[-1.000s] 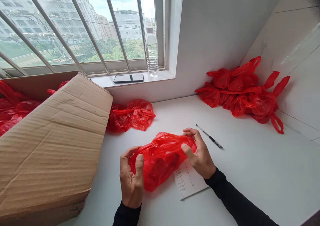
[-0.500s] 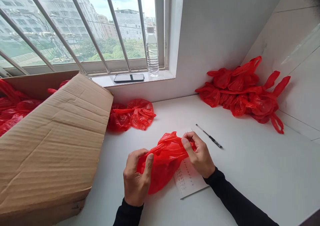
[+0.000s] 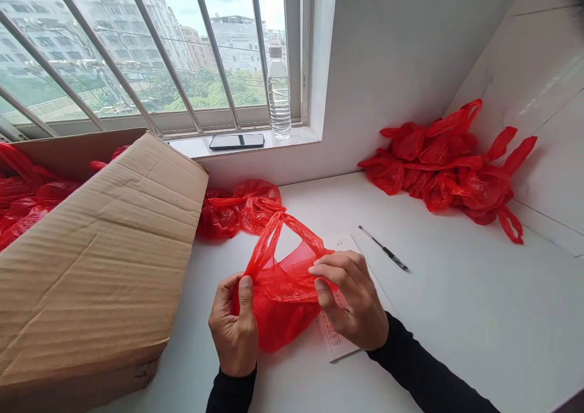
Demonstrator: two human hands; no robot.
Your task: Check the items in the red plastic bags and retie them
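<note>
A thin red plastic bag with its handles standing up is between my hands, low over the white table. My left hand pinches the left side of its mouth between thumb and fingers. At the right side, my right hand has thumb and fingers apart, the fingertips close to or touching the bag. Part of the bag's right edge is hidden behind that hand. A notebook page with handwriting lies partly under the bag and my right hand.
A cardboard box with red bags inside stands at the left. Tied red bags lie beside it, and a pile of red bags sits in the right corner. A pen lies on the table; a phone and water bottle occupy the sill.
The bag's handles have risen and spread into an open loop. My left hand has moved slightly left, and my right hand has loosened its pinch and turned its fingers toward the bag's middle.
</note>
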